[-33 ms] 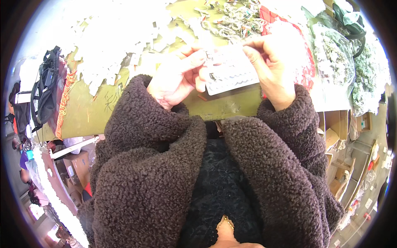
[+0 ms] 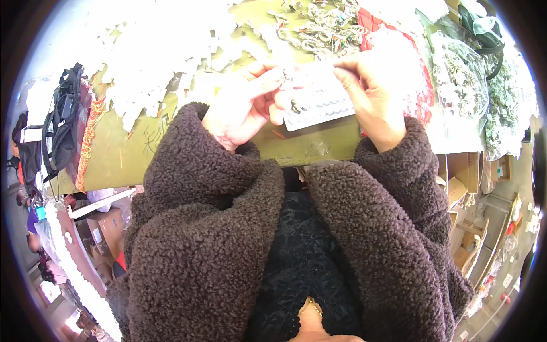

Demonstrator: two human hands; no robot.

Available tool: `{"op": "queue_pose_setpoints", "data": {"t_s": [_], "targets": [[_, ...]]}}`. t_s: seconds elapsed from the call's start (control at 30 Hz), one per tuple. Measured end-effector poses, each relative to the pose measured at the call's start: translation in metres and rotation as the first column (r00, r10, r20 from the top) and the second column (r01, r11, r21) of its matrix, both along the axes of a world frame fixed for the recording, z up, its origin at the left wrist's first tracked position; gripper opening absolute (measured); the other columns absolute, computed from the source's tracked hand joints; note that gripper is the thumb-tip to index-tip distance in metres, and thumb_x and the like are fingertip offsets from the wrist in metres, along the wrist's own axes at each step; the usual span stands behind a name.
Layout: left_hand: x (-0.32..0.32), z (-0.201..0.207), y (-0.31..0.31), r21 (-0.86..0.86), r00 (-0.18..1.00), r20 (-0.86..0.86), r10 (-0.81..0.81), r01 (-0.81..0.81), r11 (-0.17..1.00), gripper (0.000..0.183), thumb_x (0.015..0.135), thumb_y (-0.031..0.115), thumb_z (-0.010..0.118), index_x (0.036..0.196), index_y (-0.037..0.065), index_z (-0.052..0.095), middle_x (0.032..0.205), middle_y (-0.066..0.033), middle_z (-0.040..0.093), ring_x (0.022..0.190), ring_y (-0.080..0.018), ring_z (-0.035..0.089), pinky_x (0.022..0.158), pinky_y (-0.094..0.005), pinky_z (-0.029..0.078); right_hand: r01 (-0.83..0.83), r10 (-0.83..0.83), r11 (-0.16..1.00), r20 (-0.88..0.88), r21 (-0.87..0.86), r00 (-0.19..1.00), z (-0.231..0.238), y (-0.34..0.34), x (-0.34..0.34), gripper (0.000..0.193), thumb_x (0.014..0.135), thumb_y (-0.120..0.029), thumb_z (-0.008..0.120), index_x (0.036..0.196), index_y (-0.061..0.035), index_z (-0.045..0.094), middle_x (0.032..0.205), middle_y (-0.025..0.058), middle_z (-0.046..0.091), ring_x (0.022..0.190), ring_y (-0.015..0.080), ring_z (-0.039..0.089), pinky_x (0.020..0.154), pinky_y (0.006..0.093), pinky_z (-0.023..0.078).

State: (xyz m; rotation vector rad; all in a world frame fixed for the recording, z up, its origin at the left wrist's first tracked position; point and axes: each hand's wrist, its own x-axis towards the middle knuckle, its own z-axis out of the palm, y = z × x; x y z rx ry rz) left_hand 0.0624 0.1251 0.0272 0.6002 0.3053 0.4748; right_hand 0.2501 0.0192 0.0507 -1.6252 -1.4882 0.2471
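A white card with wavy grey lines across it is held up, slightly tilted, over the near edge of the olive-green table. At its left edge my left hand is closed, thumb and fingers pinching. A small dark cord-like piece lies against the card beside those fingertips; what it is exactly I cannot make out. My right hand grips the card's upper right side between thumb and bent fingers. Glare washes out the card's top and parts of both hands.
Many white tags or paper pieces spread over the table's left, overexposed. Looped pale cords lie at the back beside red material. Clear bags of greenish bundles stand right. A black bag is far left; cardboard boxes sit below.
My right hand and the card have shifted very slightly to the left. My left hand stays in place.
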Motion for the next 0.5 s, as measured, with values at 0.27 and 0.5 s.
{"op": "queue_pose_setpoints", "data": {"t_s": [0.27, 0.5], "targets": [[-0.001, 0.000, 0.003, 0.010, 0.999, 0.040, 0.001, -0.002, 1.000, 0.024, 0.089, 0.004, 0.057, 0.112, -0.003, 0.054, 0.090, -0.0159, 0.065, 0.072, -0.0213, 0.067, 0.059, -0.0285, 0.056, -0.138, 0.071, 0.987, 0.543, 0.085, 0.837, -0.025, -0.001, 0.003, 0.018, 0.073, -0.003, 0.061, 0.091, -0.0062, 0.064, 0.083, 0.0075, 0.060, 0.078, 0.0252, 0.059, 0.068, 0.0345, 0.050], [0.001, 0.003, 0.000, 0.068, 0.998, -0.021, -0.054, 0.055, 0.996, 0.024, 0.091, 0.009, 0.055, 0.112, -0.004, 0.053, 0.089, -0.0122, 0.065, 0.067, -0.0151, 0.064, 0.058, -0.0265, 0.056, -0.175, 0.108, 0.980, 0.481, 0.096, 0.870, -0.013, 0.001, 0.000, 0.013, 0.078, -0.005, 0.063, 0.091, -0.0031, 0.063, 0.081, 0.0097, 0.059, 0.075, 0.0250, 0.058, 0.068, 0.0340, 0.049]]}}
